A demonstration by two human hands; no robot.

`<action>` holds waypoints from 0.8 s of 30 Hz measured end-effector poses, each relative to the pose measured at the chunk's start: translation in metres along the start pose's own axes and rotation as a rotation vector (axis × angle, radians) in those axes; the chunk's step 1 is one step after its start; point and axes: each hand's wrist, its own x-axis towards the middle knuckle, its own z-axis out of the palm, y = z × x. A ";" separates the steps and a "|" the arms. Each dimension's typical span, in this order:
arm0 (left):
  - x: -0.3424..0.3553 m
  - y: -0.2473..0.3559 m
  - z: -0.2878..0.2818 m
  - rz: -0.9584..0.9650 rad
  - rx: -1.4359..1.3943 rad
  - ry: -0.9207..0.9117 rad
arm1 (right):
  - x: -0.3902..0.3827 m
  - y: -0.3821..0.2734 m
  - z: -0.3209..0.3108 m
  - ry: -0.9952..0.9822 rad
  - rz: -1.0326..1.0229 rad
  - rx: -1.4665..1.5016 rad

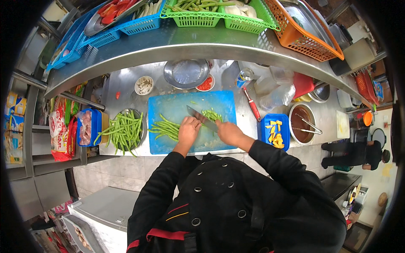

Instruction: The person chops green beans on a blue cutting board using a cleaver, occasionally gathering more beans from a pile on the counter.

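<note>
Many green beans (165,128) in and leftward of left grip (188,130); knife (201,115) in right grip (232,134)

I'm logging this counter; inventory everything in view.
board: one, blue, centre
knife: one, grey, over board
long beans: several, green, board's left
chopped beans: one heap, green, board's right
bean bowl: one, silver, left of board
tubs: two, blue, either side
brown-filled bowl: one, silver, counter's right
tool: one, red handle, right of board
can: one, blue, behind tool
pan: one, silver, behind board
small bowls: at least two, white, near pan
baskets: several, blue, green, orange, shelf
co-worker: one, black clothes, far right
left hand: one, black sleeve, on beans
right hand: one, black sleeve, gripping knife
</note>
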 end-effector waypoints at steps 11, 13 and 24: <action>-0.009 0.012 -0.001 -0.069 -0.001 -0.073 | 0.000 -0.002 -0.001 -0.015 -0.012 0.008; -0.012 0.016 0.005 -0.049 -0.036 -0.074 | -0.007 -0.003 0.006 -0.016 0.014 0.007; -0.013 0.012 0.009 -0.018 -0.085 -0.002 | -0.011 0.000 0.008 -0.040 0.033 -0.015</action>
